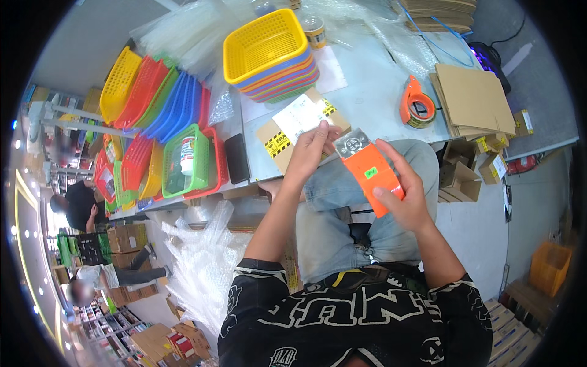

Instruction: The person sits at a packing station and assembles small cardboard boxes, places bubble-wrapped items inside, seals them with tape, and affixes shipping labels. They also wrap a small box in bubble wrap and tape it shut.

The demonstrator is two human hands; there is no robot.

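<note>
My right hand (406, 192) holds a flat orange packet (370, 176), thumb on its front and fingers along its far edge. The packet bears a small green sticker, and a silver foil-like piece (352, 143) with embossed marks sticks out of its upper end. Beside that silver end is my left hand (312, 149), fingers partly curled and apart, with nothing seen in them. Under and behind the left hand, a taped cardboard box (275, 140) lies on the table (367, 96), with a white printed label (298, 117) on top.
Stacked plastic baskets (266, 46) stand behind the box. More coloured baskets line the left, one holding a white bottle (187, 156). A black phone (236, 158) lies near the edge. An orange tape dispenser (417, 103) and cardboard sheets (474, 98) are at right. Two people are at far left.
</note>
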